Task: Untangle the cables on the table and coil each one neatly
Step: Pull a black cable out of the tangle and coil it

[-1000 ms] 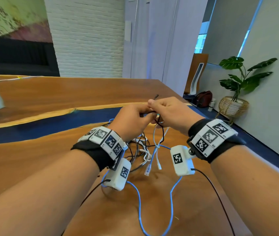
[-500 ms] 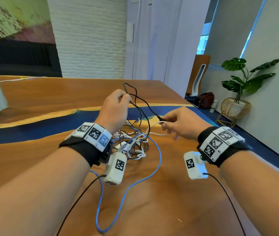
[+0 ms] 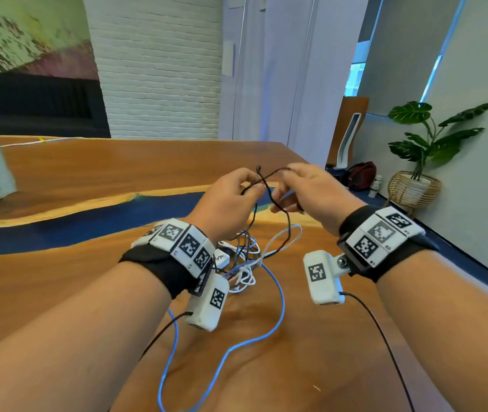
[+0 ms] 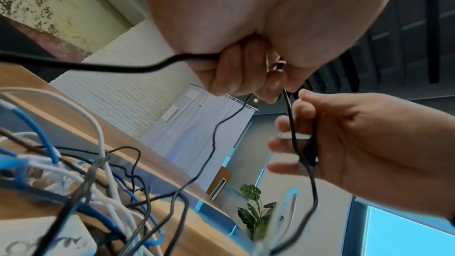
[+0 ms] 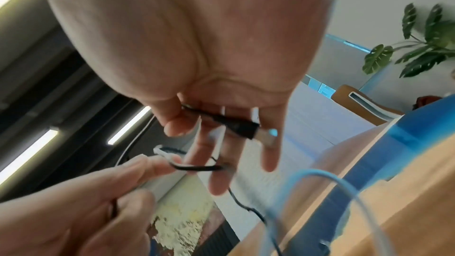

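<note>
- The left hand point(image 3: 231, 203) is raised above the surface point(image 3: 58, 292), its fingers point(image 4: 229, 69) curled and pinching a thin black cable point(image 3: 266, 185).
- The right hand point(image 3: 311, 191) is just beside it, also off the surface; thumb and forefinger pinch the same black cable near its top, while the other fingers point(image 5: 219, 163) lie straighter and spread.
- In the right wrist view a black USB plug point(image 5: 242, 127) with a metal tip lies across the inside of those straighter fingers.
- The black cable crosses itself between the two hands, and strands of it hang down into the tangle point(image 3: 242, 257) below.
- The tangle rests on the wooden surface right under the hands: white cable point(image 3: 281, 236), blue cable point(image 3: 278, 295), grey and black strands wound together, with a small white block point(image 3: 222, 258) among them.
- The blue cable runs out of the pile in a wide loop across the surface toward the person, passing between the two forearms.
- A white camera unit hangs under each wrist, each trailing a black lead, close above the pile.
- A blue band point(image 3: 73, 224) runs through the wood beyond the hands.
- Off to the right, well apart, stand a potted plant point(image 3: 424, 144) in a woven basket and a dark red bag point(image 3: 361, 175) on the floor.
</note>
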A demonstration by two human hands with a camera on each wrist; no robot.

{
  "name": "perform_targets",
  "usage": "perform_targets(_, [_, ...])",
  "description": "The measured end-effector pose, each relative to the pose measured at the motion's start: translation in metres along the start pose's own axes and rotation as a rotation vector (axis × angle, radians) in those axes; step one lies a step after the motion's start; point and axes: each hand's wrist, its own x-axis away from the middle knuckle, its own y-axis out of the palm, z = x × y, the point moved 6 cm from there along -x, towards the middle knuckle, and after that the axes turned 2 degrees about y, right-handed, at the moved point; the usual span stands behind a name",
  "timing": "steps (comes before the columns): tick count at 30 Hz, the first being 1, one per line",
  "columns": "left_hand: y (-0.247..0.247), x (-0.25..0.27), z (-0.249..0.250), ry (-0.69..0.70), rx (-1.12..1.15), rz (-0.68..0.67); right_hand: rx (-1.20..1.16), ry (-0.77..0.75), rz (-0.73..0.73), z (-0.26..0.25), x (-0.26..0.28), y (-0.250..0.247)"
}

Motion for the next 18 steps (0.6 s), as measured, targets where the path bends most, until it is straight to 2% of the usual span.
perform_targets(3, [-0.011, -0.003, -0.004, -0.044, 0.077, 0.025, -0.271, -0.048, 0.167, -0.007, -0.001, -0.015])
perform_targets(5, [-0.020, -0.001, -0.009, -0.062, 0.092, -0.016, -0.334, -0.062, 0.236, -0.007, 0.001, -0.023])
perform_targets(10, [-0.029, 0.026, -0.053, -0.213, -0.040, -0.351, -0.338, -0.022, 0.392, 0.009, 0.000, -0.067])
perform_targets(12, [-0.036, 0.036, -0.071, -0.258, -0.086, -0.369, -0.126, 0.004, 0.393, 0.017, -0.004, -0.083])
perform_targets(13, [-0.042, 0.037, -0.074, -0.253, -0.117, -0.330, 0.101, 0.030, 0.337, 0.021, -0.006, -0.085])
perform_targets(15, [-0.052, 0.032, -0.069, -0.194, -0.195, -0.212, 0.578, 0.136, 0.142, 0.037, -0.008, -0.073])
perform_targets(16, [-0.055, 0.029, -0.061, -0.146, -0.225, -0.157, 0.727, 0.186, 0.039, 0.044, -0.006, -0.060])
perform_targets(18, [-0.052, 0.023, -0.041, -0.049, -0.235, -0.106, 0.815, 0.202, -0.088, 0.050, -0.002, -0.034])
